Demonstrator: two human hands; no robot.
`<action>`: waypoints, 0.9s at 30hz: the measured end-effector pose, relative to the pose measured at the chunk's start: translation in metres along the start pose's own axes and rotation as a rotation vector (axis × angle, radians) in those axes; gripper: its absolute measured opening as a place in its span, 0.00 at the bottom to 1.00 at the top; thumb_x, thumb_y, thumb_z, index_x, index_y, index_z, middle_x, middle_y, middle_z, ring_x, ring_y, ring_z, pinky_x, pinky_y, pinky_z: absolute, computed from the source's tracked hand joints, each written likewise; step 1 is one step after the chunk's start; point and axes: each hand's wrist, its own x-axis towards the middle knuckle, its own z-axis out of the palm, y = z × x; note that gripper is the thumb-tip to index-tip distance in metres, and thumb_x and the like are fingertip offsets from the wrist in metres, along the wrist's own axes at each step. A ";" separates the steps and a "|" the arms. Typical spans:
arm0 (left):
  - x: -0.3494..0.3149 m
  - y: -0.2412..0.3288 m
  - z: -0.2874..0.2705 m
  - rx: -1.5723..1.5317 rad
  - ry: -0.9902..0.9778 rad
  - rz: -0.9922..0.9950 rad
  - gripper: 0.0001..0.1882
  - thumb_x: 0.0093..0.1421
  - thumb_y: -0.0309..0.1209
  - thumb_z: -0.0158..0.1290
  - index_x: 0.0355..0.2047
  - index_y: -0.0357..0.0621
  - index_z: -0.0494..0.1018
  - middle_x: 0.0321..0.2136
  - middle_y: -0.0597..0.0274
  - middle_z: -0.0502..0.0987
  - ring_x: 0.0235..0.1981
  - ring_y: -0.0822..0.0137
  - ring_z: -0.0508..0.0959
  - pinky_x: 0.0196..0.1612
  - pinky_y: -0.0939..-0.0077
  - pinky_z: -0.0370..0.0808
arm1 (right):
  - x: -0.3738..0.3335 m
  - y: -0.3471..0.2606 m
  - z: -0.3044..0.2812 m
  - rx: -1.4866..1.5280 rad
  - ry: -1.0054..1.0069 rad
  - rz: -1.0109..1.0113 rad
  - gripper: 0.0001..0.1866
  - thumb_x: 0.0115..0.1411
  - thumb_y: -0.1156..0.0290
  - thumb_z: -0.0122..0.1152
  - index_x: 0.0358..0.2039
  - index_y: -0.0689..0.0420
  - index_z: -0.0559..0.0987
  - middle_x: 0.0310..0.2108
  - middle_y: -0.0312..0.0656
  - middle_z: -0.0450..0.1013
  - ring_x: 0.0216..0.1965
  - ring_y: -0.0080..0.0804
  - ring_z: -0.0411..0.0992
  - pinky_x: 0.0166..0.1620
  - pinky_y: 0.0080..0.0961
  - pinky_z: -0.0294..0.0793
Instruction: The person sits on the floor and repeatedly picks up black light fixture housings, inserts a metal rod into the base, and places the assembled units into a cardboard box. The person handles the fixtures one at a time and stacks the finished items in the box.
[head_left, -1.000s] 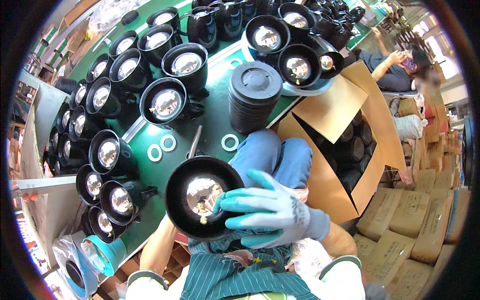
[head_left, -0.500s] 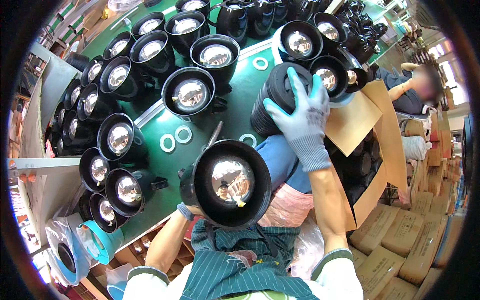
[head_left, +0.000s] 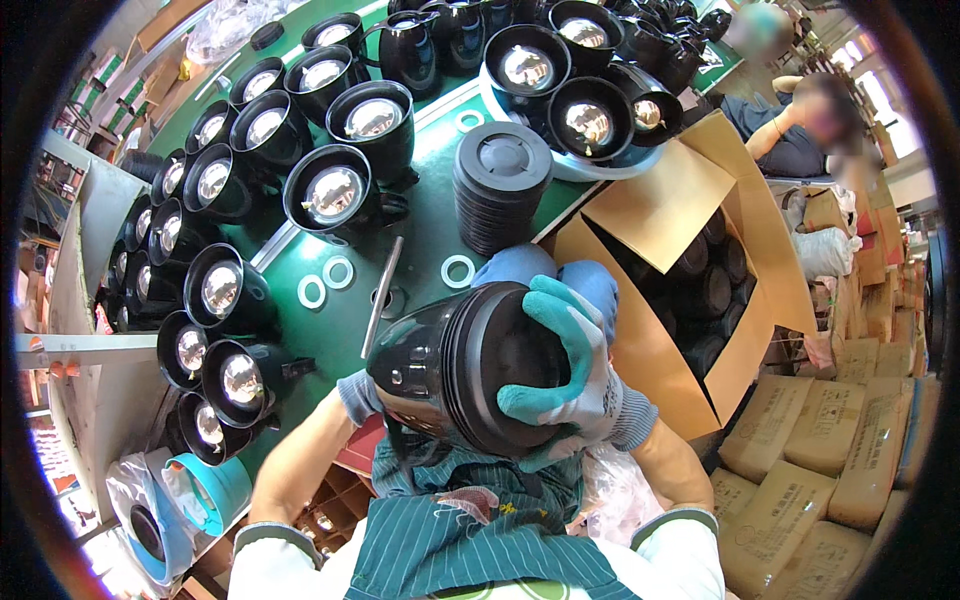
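In front of my apron I hold a glossy black jug body [head_left: 405, 365], tilted so its wide end turns right. My left hand [head_left: 360, 396] grips it from the left; only the grey cuff shows, the fingers hidden behind the jug. A round black base cap [head_left: 515, 365] covers the wide end. My right hand [head_left: 575, 375], in a grey glove with teal fingers, is closed round that cap. Beyond the jug stands a stack of black caps [head_left: 503, 165]. White rings [head_left: 458, 271] and a thin metal rod [head_left: 382, 297] are on the green table [head_left: 320, 345].
Many upturned black jugs with silver liners [head_left: 335, 195] crowd the left and far table. More stand in a pale round tray [head_left: 610, 165]. An open carton [head_left: 640, 350] of black parts is at right, near stacked cartons [head_left: 780, 420]. Another person [head_left: 790, 125] sits far right.
My right hand has come from the cap stack to the jug with a cap, now over its wide end. The jug has tipped from mouth-up to facing right. My view has shifted slightly.
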 end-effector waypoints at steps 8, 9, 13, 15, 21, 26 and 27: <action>0.023 0.025 -0.005 0.270 0.099 -0.031 0.38 0.57 0.39 0.69 0.65 0.44 0.67 0.61 0.51 0.72 0.60 0.56 0.74 0.65 0.59 0.67 | -0.044 -0.014 -0.009 0.112 0.219 0.226 0.40 0.54 0.39 0.72 0.65 0.40 0.76 0.73 0.57 0.50 0.72 0.65 0.51 0.72 0.54 0.53; 0.016 0.026 -0.013 0.286 0.314 -0.078 0.35 0.56 0.39 0.69 0.62 0.42 0.71 0.57 0.51 0.76 0.55 0.56 0.77 0.60 0.62 0.72 | -0.054 -0.011 -0.001 0.122 0.274 0.326 0.47 0.54 0.40 0.72 0.69 0.51 0.70 0.72 0.57 0.51 0.72 0.62 0.52 0.72 0.51 0.52; 0.040 0.087 -0.035 0.810 0.621 0.266 0.15 0.51 0.28 0.64 0.40 0.40 0.84 0.39 0.51 0.86 0.40 0.55 0.87 0.44 0.68 0.83 | -0.103 0.005 0.041 1.028 0.515 0.944 0.42 0.73 0.45 0.52 0.76 0.58 0.54 0.77 0.54 0.42 0.75 0.48 0.49 0.75 0.41 0.49; 0.037 0.085 -0.039 0.840 0.554 0.337 0.13 0.54 0.28 0.62 0.40 0.38 0.83 0.40 0.50 0.86 0.40 0.53 0.87 0.45 0.67 0.82 | -0.104 0.002 0.039 1.028 0.520 0.986 0.41 0.76 0.47 0.46 0.77 0.60 0.49 0.78 0.53 0.41 0.76 0.44 0.48 0.75 0.38 0.47; 0.034 0.068 -0.028 0.546 0.593 0.183 0.18 0.53 0.31 0.65 0.42 0.35 0.82 0.39 0.47 0.86 0.39 0.53 0.88 0.45 0.67 0.83 | -0.081 -0.014 0.036 0.585 0.499 0.753 0.41 0.77 0.49 0.43 0.78 0.60 0.44 0.77 0.46 0.47 0.73 0.34 0.54 0.72 0.29 0.53; 0.028 0.075 -0.027 0.569 0.581 0.272 0.19 0.53 0.30 0.67 0.44 0.35 0.82 0.40 0.47 0.86 0.40 0.53 0.87 0.47 0.67 0.82 | -0.047 -0.020 0.010 0.611 0.483 0.789 0.33 0.79 0.54 0.43 0.75 0.59 0.54 0.71 0.37 0.59 0.46 0.14 0.64 0.51 0.12 0.64; 0.026 0.075 -0.028 0.564 0.614 0.251 0.21 0.51 0.32 0.68 0.44 0.35 0.81 0.40 0.48 0.86 0.40 0.53 0.87 0.48 0.66 0.82 | -0.039 -0.021 0.004 0.591 0.461 0.794 0.31 0.79 0.55 0.43 0.74 0.60 0.56 0.70 0.38 0.60 0.49 0.18 0.65 0.54 0.16 0.65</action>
